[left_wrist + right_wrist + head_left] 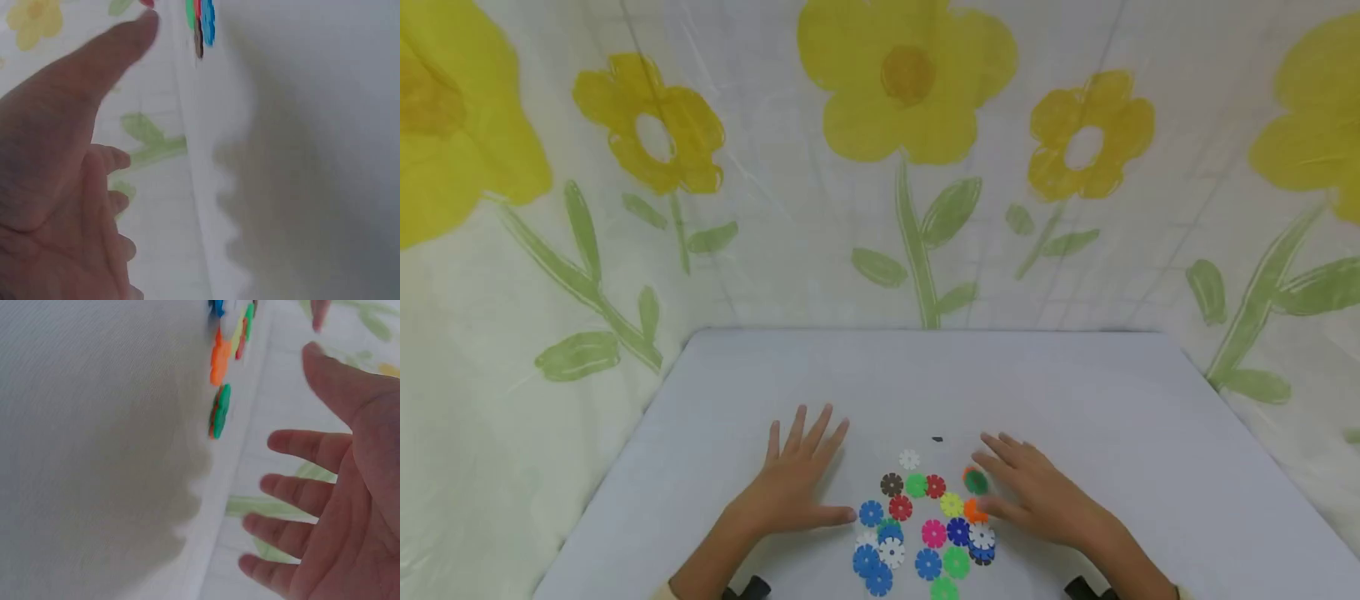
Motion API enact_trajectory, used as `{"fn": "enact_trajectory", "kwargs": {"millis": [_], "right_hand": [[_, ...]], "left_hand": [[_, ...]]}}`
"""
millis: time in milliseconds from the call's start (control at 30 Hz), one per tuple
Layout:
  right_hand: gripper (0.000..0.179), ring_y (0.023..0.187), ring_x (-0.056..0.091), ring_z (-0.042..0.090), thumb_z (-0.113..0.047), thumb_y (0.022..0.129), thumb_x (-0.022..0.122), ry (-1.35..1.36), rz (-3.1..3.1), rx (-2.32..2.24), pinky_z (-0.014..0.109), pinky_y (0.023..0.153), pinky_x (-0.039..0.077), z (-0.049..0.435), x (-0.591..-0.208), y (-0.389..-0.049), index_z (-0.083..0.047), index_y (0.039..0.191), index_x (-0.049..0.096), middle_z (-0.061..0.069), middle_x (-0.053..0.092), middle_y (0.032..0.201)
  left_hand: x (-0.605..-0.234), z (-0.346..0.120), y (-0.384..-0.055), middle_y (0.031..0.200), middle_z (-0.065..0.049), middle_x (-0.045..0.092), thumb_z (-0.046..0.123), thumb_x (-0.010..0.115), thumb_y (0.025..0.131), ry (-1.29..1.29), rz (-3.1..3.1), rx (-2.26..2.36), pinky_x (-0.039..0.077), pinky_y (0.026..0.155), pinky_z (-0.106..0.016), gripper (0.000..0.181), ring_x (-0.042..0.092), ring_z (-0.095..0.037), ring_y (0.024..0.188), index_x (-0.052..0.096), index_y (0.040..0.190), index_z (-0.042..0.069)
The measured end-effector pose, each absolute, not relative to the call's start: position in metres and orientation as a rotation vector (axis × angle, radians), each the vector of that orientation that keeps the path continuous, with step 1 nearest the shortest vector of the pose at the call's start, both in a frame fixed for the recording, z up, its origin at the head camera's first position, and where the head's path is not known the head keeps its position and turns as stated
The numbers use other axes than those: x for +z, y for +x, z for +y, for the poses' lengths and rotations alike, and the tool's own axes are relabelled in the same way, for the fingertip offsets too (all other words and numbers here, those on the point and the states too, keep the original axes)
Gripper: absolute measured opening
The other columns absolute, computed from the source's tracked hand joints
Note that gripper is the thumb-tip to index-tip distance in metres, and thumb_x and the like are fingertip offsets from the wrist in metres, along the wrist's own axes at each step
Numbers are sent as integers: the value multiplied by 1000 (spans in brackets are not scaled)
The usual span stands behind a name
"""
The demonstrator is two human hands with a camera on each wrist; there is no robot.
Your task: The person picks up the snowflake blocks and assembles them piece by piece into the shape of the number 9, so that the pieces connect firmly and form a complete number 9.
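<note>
Flat, notched plastic discs in many colours lie in a loose group on the white table between the hands. To their left, my left hand (793,483) is spread with straight fingers, its thumb pointing toward a blue disc (871,513). On the other side my right hand (1033,492) has its fingers extended, close beside a dark green disc (976,481) that lies over an orange one. Its thumb overlaps another orange disc (973,510) in the head view. In the right wrist view the palm faces the table and the fingers hold nothing. Some discs overlap, such as white (892,552) over blue.
A white table (737,375) stretches away to a straight back edge. Behind it hangs a pale curtain (775,250) painted with yellow flowers. A small dark scrap (937,438) lies beyond the discs, near a white disc (909,459).
</note>
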State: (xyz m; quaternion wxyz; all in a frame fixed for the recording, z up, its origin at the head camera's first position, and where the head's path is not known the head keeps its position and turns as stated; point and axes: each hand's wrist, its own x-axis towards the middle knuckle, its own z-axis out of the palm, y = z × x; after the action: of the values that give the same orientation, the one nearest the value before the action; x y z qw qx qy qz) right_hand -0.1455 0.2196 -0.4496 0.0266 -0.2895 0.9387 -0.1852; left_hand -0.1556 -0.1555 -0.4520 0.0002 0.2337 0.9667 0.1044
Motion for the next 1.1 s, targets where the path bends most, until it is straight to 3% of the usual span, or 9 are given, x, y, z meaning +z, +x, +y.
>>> {"fn": "enact_trajectory", "kwargs": {"millis": [133,233,333,433,533,800,1100], "right_hand": [[46,112,58,23,-42,93,71,-960,2883,-522,43,91,54,211,-451,-149,-15,130,65,3,63,125],[35,91,55,9,-34,90,76,-995,2855,-509,29,79,55,205,-451,-152,-16,120,70,-8,62,104],[28,82,51,3,-29,88,79,-1040,2818,-526,24,74,53,199,-451,-154,-16,113,71,-11,59,95],[25,82,53,1,-24,87,79,-1064,2765,-556,24,74,54,194,-451,-157,-16,110,72,-12,59,94],[28,82,54,0,-29,86,80,-1032,2701,-561,24,75,54,187,-450,-160,-18,111,72,-14,60,95],[45,84,53,3,-41,78,86,-938,2601,-587,28,80,55,176,-448,-156,-21,113,67,-15,56,97],[40,80,52,2,-40,80,85,-933,2596,-629,23,76,53,170,-453,-164,-22,109,64,-16,53,92]], "left_hand": [[-452,-136,-155,161,-10,30,68,74,76,879,2997,333,6,109,-75,95,14,-43,149,45,152,20],[-449,-117,-152,140,-3,54,57,76,81,946,2933,383,23,109,-70,67,37,-33,138,61,137,22],[-445,-97,-149,112,7,61,52,77,83,974,2858,419,42,99,-53,48,51,-17,113,69,123,27],[-443,-77,-147,95,13,57,52,77,83,1013,2785,424,44,82,-34,40,48,-7,91,72,116,30],[-447,-60,-147,87,15,53,54,77,83,1042,2746,398,40,71,-26,34,43,-3,80,73,109,33],[-455,-37,-147,80,13,52,54,82,78,963,2757,308,38,66,-24,30,41,-6,73,72,93,30],[-450,-39,-150,70,13,49,48,85,77,852,2748,368,39,63,-24,32,43,-6,67,65,83,24]]}}
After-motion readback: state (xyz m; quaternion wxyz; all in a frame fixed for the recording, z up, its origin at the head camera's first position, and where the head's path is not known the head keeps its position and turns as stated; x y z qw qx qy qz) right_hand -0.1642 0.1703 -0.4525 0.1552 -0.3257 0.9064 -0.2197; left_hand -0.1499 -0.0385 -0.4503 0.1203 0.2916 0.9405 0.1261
